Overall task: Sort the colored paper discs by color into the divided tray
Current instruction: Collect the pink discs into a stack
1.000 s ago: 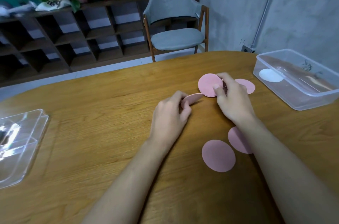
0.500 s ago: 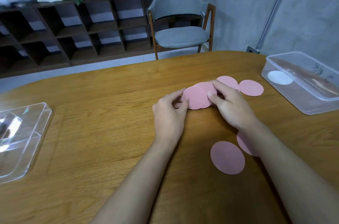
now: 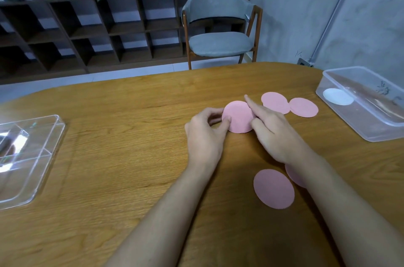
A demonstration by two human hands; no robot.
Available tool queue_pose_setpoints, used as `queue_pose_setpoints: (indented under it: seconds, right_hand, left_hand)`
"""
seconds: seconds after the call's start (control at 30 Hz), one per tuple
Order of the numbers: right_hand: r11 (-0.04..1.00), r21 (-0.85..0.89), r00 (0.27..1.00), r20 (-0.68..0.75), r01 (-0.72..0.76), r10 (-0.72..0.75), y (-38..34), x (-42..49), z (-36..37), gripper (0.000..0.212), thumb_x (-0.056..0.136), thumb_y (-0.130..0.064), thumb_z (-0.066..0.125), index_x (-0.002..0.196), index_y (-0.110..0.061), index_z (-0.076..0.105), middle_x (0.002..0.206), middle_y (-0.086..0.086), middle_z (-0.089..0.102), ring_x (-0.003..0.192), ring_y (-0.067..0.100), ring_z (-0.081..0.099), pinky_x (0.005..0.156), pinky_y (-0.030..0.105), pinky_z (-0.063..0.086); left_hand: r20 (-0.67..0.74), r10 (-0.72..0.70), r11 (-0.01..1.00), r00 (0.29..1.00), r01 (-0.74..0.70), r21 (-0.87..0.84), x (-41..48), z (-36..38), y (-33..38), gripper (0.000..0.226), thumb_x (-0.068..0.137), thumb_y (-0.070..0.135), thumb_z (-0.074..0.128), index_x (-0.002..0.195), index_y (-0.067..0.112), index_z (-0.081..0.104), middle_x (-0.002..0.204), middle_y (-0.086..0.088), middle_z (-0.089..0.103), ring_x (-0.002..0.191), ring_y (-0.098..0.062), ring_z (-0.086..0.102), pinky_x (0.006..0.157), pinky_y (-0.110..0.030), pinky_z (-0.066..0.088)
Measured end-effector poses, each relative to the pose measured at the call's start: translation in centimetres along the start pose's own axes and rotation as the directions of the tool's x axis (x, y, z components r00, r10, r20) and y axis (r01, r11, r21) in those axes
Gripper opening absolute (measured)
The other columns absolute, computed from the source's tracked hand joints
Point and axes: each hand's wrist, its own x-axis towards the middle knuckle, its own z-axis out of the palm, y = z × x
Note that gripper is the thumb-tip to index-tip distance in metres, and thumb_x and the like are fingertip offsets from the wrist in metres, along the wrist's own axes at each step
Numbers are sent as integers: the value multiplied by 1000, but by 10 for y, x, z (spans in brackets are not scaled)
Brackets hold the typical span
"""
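My left hand (image 3: 204, 135) pinches the left edge of a small stack of pink discs (image 3: 238, 117) at the table's middle. My right hand (image 3: 274, 135) rests against the stack's right edge, index finger stretched along it. Two more pink discs (image 3: 276, 102) (image 3: 304, 107) lie flat just beyond, to the right. Nearer me lies another pink disc (image 3: 273, 188), and one pink disc (image 3: 294, 174) is half hidden under my right forearm. A clear divided tray (image 3: 369, 129) at the right edge holds a white disc (image 3: 337, 96) in its near compartment.
A clear plastic lid or tray (image 3: 39, 157) sits at the table's left edge. A grey chair (image 3: 218, 26) stands beyond the far side of the wooden table (image 3: 109, 157), in front of dark shelving.
My hands brought two pink discs together into one stack, the left hand's disc onto the right's. The right index finger has straightened along the stack's edge.
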Motion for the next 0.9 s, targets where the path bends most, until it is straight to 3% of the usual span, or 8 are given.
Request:
queue_pose_setpoints:
  seconds: [0.1, 0.2, 0.3, 0.4, 0.5, 0.6, 0.77, 0.9]
  right_hand:
    - [997, -79, 1000, -8, 7, -8, 1, -1, 3, 65, 106, -29, 47, 164, -23, 18, 162, -1, 40, 147, 16, 37, 118, 33, 31]
    - [991, -125, 994, -97, 41, -53, 4, -2, 5, 56, 106, -31, 53, 159, -20, 36, 149, 1, 56, 136, 18, 50, 112, 33, 39]
    - [992, -81, 980, -166, 101, -113, 8, -6, 5, 32, 102, -24, 59, 134, -21, 59, 113, -8, 68, 100, 5, 61, 85, 25, 48]
    - [996, -49, 981, -174, 81, -89, 8, -11, 1, 22, 101, -25, 61, 123, -24, 62, 94, -19, 62, 84, -5, 57, 68, 9, 39]
    - [1000, -2, 981, -193, 30, -30, 9, -18, -5, 22, 101, -28, 61, 123, -27, 61, 92, -17, 62, 80, -1, 58, 68, 13, 38]
    - [1000, -18, 980, -199, 7, -11, 11, -27, -5, 25, 102, -31, 59, 126, -25, 59, 97, -13, 63, 86, 6, 59, 75, 23, 40]
    - [997, -83, 980, -199, 4, -20, 7, -44, -10, 25, 103, -27, 57, 128, -23, 56, 101, -6, 62, 92, 11, 57, 77, 28, 40]
    - [991, -135, 970, -241, -1, -31, 13, -58, -21, 23, 103, -25, 58, 125, -22, 57, 103, -7, 63, 94, 11, 56, 78, 27, 39]
  left_hand:
    - [18, 25, 1000, 1000, -25, 1, -2, 1, -1, 15, 88, 14, 81, 102, 12, 76, 95, 12, 77, 88, 7, 71, 77, -4, 50]
    - [27, 77, 997, 997, -77, 10, -5, 2, 1, 16, 87, 11, 82, 100, 8, 72, 93, 7, 76, 88, 3, 71, 68, -2, 48]
    - [47, 93, 995, 995, -94, 18, -8, 0, 2, 17, 87, 13, 82, 100, 9, 72, 95, 7, 76, 87, 2, 71, 69, -3, 49]
    - [123, 117, 993, 986, -120, 16, -12, -3, 5, 24, 89, 16, 80, 112, 13, 73, 104, 7, 77, 95, 2, 71, 76, -8, 55]
    - [259, 149, 980, 954, -178, 92, -18, -5, 11, 49, 94, 18, 74, 141, 15, 62, 123, 5, 73, 110, -2, 68, 95, -12, 53]
    - [355, 126, 976, 926, -179, 121, -28, -5, 12, 63, 96, 21, 70, 154, 16, 47, 137, 1, 68, 123, -10, 65, 103, -12, 45]
    - [423, 152, 958, 893, -238, 158, -36, -5, 9, 65, 98, 25, 66, 157, 18, 41, 146, 1, 61, 134, -15, 58, 115, -34, 46]
    - [444, 276, 931, 853, -352, 98, -40, -6, 13, 58, 96, 20, 67, 151, 19, 52, 143, 3, 64, 131, -10, 59, 113, -30, 46]
